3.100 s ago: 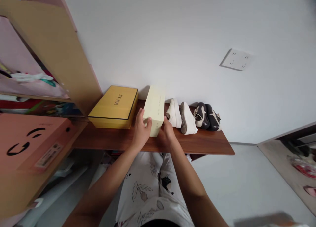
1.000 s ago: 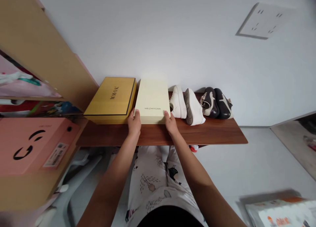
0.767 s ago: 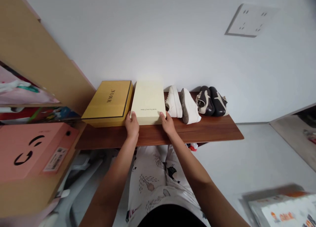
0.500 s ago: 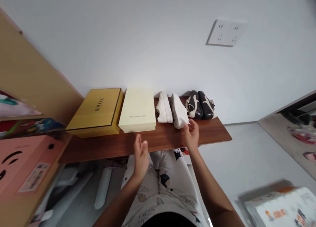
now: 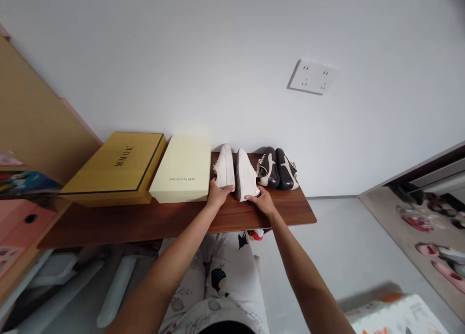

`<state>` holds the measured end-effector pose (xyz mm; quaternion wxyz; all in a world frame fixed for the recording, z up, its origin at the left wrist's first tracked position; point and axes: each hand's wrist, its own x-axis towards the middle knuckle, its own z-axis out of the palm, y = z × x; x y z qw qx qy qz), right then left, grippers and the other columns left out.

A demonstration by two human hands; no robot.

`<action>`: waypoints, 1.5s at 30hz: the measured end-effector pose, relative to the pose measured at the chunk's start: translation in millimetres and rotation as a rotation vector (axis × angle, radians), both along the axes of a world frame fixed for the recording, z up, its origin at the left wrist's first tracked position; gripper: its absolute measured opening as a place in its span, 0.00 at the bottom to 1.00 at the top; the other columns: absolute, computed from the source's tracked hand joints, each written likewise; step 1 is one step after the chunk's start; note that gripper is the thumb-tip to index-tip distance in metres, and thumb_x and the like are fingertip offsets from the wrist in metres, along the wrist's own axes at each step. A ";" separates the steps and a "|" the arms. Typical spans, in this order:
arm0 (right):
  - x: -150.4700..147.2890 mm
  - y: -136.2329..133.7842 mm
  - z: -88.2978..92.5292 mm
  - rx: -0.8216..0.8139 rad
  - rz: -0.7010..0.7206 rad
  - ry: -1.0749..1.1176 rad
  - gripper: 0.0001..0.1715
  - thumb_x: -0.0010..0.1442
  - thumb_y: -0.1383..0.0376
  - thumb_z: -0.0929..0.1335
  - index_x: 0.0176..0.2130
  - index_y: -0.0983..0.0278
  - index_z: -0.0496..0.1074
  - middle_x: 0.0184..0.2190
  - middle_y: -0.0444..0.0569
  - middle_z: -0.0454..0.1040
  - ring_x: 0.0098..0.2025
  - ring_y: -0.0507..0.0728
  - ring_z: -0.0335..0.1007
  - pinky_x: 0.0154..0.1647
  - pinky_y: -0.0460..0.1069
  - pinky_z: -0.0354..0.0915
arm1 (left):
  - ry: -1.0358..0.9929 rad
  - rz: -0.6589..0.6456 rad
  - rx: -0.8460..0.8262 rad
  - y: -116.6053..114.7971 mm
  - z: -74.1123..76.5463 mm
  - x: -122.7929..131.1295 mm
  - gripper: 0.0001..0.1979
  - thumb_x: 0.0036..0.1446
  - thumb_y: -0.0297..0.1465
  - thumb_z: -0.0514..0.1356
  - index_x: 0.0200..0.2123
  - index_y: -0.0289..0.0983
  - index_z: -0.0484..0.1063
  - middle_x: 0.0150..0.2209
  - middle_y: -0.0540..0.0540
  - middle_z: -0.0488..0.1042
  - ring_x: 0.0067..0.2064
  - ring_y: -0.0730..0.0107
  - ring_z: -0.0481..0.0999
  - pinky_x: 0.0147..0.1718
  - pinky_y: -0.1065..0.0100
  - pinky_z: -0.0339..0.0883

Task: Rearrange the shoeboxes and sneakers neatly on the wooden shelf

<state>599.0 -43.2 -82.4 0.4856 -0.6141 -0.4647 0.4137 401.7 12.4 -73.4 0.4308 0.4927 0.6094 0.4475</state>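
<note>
Two white sneakers lie on their sides, soles facing each other, on a narrow brown wooden shelf (image 5: 145, 222). My left hand (image 5: 217, 194) grips the heel end of the left white sneaker (image 5: 224, 167), thumb across its back. At the heel of the right white sneaker (image 5: 246, 174), my right hand (image 5: 265, 201) has its thumb and fingers around the shoe. Just right of them is a pair of dark sneakers (image 5: 269, 169) with cream stripes. Beside my left hand stands a cream shoebox (image 5: 183, 164) marked MEIZHIYUAN.
A yellow MMOK box (image 5: 112, 164) sits at the shelf's left end. Against the left side is a pink box (image 5: 25, 222). A socket plate (image 5: 312, 77) is on the wall behind. More footwear (image 5: 428, 249) and a white package (image 5: 399, 314) are on the floor at right.
Both hands have come forward onto the white sneakers and closed on their heels. The left hand came from in front of the cream box. The view has shifted, too.
</note>
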 end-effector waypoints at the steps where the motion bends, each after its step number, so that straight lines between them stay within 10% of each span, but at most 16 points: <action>1: 2.5 4.3 4.3 0.004 0.049 0.026 0.36 0.36 0.48 0.82 0.39 0.64 0.74 0.35 0.49 0.80 0.39 0.59 0.75 0.44 0.54 0.73 | -0.014 -0.011 -0.020 0.5 1.2 0.3 0.39 0.46 0.34 0.76 0.59 0.33 0.66 0.57 0.32 0.76 0.59 0.49 0.76 0.59 0.53 0.69; 7: 22.0 25.0 40.7 0.094 0.333 -0.009 0.37 0.38 0.48 0.82 0.43 0.64 0.75 0.39 0.49 0.80 0.42 0.60 0.74 0.46 0.54 0.72 | 0.202 -0.062 -0.036 6.2 32.9 5.2 0.30 0.44 0.35 0.77 0.47 0.35 0.70 0.48 0.37 0.80 0.51 0.51 0.80 0.49 0.60 0.73; 15: 35.0 33.0 70.8 0.054 0.456 -0.673 0.24 0.47 0.50 0.79 0.35 0.61 0.71 0.26 0.37 0.69 0.31 0.54 0.66 0.35 0.47 0.64 | 0.845 -0.297 0.149 8.0 58.7 12.2 0.26 0.53 0.37 0.72 0.50 0.34 0.68 0.51 0.32 0.78 0.56 0.45 0.77 0.53 0.57 0.69; 24: -1.5 43.7 84.4 0.022 0.511 -1.210 0.17 0.57 0.60 0.76 0.45 0.62 0.74 0.41 0.54 0.82 0.46 0.64 0.78 0.43 0.49 0.65 | 1.167 -0.516 0.289 3.2 75.9 11.5 0.23 0.54 0.29 0.72 0.50 0.32 0.68 0.49 0.30 0.77 0.56 0.43 0.76 0.57 0.55 0.64; 45: -22.8 62.3 85.0 -0.021 0.617 -1.356 0.16 0.63 0.62 0.73 0.49 0.64 0.72 0.49 0.62 0.81 0.51 0.67 0.78 0.50 0.52 0.66 | 1.294 -0.489 0.271 14.0 57.4 14.5 0.20 0.55 0.25 0.68 0.51 0.32 0.69 0.48 0.32 0.77 0.55 0.46 0.76 0.55 0.56 0.64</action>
